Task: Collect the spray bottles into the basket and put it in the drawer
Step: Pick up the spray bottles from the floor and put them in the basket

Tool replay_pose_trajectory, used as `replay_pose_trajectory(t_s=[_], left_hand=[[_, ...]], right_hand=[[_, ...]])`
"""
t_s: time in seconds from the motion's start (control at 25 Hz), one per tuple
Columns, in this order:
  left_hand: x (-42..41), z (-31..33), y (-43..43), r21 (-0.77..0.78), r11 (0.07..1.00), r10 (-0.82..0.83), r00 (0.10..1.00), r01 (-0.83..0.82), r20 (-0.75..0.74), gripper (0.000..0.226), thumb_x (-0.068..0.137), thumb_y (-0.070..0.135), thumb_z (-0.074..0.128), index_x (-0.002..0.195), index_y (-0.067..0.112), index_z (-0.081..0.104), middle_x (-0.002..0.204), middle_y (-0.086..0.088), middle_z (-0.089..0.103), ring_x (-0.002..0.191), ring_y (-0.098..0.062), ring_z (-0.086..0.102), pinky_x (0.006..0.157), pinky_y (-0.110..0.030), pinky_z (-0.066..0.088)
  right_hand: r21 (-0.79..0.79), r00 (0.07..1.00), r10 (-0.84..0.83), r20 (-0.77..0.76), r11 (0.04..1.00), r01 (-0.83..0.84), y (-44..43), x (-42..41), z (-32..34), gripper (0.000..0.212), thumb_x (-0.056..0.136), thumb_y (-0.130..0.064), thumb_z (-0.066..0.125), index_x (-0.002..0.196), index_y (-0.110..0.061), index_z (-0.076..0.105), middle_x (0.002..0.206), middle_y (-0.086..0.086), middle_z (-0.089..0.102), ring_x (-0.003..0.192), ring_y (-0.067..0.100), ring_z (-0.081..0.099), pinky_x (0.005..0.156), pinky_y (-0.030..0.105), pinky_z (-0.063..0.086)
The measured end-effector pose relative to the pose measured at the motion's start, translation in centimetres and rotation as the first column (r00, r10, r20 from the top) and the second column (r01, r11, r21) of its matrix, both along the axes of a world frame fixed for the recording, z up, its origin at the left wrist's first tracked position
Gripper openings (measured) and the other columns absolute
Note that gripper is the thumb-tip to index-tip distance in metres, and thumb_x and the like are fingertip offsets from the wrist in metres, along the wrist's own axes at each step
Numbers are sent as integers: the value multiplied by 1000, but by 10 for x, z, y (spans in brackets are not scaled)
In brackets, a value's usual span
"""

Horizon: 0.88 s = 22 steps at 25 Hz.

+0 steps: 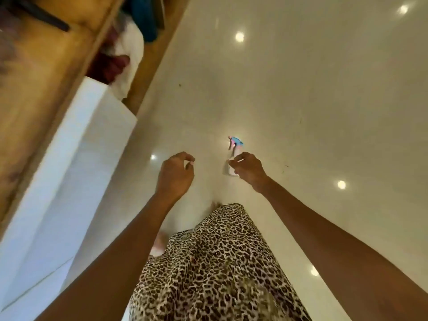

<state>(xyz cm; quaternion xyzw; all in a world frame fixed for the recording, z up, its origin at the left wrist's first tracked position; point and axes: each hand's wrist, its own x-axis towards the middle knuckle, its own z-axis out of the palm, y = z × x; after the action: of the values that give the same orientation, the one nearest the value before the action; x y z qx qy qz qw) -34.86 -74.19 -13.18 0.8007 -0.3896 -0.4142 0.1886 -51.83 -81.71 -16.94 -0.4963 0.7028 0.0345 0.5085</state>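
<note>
Below | spray bottle [234, 154] on open floor [301, 89] | drawer [139, 49] edge left

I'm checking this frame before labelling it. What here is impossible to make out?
Head view, the only one:
- Spray bottle: the right hand covers much of its body; whether the grip is closed on it is unclear.
- Basket: not in view anywhere.
- Drawer: contents blurred, and cut off by the top edge.
- Feet: hidden by the leopard-print skirt.
- Left hand: curled, seems empty.
</note>
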Motion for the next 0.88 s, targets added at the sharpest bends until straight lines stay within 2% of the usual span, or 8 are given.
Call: replay_pose_trajectory(t_s=[0.08, 0.12, 0.2, 0.28, 0.48, 0.68, 0.8, 0.88], left_hand=[[-15, -52, -22, 43, 998, -56, 998, 56, 4, 20, 89, 12, 50, 101, 13, 65, 121, -10, 64, 73, -20, 62, 70, -17, 35], [-19, -77, -32, 51, 996, -75, 997, 75, 0, 20, 89, 12, 49, 102, 13, 65, 122, -10, 63, 74, -22, 63, 71, -19, 37], [-27, -132, -50, 47, 990, -137, 991, 137, -1, 21, 89, 12, 49, 103, 13, 65, 126, -9, 61, 95, -29, 63, 81, -19, 38], [-33, -197, -64, 51, 978, -203, 979, 203, -7, 21, 90, 13, 49, 104, 12, 64, 128, -8, 59, 111, -25, 58, 83, -14, 31], [-36, -329, -86, 85, 966, -246, 969, 244, 14, 23, 91, 14, 48, 109, 13, 62, 131, -8, 57, 117, -24, 54, 84, -16, 31], [-27, -397, -93, 100, 969, -233, 970, 226, 69, 22, 90, 13, 49, 108, 11, 63, 123, -11, 62, 100, -26, 61, 78, -18, 35], [-25, -396, -87, 106, 965, -248, 968, 242, 47, 22, 90, 12, 50, 107, 10, 63, 121, -13, 63, 59, -15, 54, 61, -17, 38], [-22, -379, -82, 98, 963, -257, 966, 253, 28, 22, 90, 12, 50, 108, 9, 62, 123, -13, 62, 48, -5, 44, 48, -8, 32]], right_hand=[[24, 997, 18, -70, 1000, -17, -20, -16, -58, 27, 88, -24, 60, 106, -5, 60, 122, 17, 62, 112, 30, 59, 92, 33, 46], [26, 995, 31, -98, 999, -29, -28, -21, -87, 30, 88, -24, 59, 110, -3, 59, 123, 15, 61, 112, 29, 58, 90, 31, 45], [11, 987, 71, -148, 998, -70, -44, -28, -150, 35, 89, -24, 56, 116, -2, 55, 124, 15, 60, 114, 28, 56, 88, 28, 42], [-2, 971, 127, -202, 991, -130, -61, -36, -221, 41, 91, -24, 54, 124, 0, 50, 125, 16, 59, 118, 30, 53, 91, 29, 40], [-66, 920, 176, -351, 975, -211, -94, -59, -353, 45, 91, -28, 52, 126, 1, 45, 130, 21, 50, 122, 36, 47, 98, 40, 40], [-23, 915, 178, -363, 980, -200, -110, -67, -420, 37, 90, -18, 52, 121, 2, 48, 124, 22, 56, 114, 36, 55, 91, 40, 46], [-48, 929, 122, -348, 988, -147, -112, -67, -421, 34, 88, -13, 55, 117, 2, 52, 123, 21, 58, 114, 36, 55, 88, 35, 46], [-73, 944, 40, -326, 995, -67, -108, -61, -399, 39, 86, -17, 61, 118, 2, 51, 123, 20, 59, 114, 34, 55, 86, 35, 46]])
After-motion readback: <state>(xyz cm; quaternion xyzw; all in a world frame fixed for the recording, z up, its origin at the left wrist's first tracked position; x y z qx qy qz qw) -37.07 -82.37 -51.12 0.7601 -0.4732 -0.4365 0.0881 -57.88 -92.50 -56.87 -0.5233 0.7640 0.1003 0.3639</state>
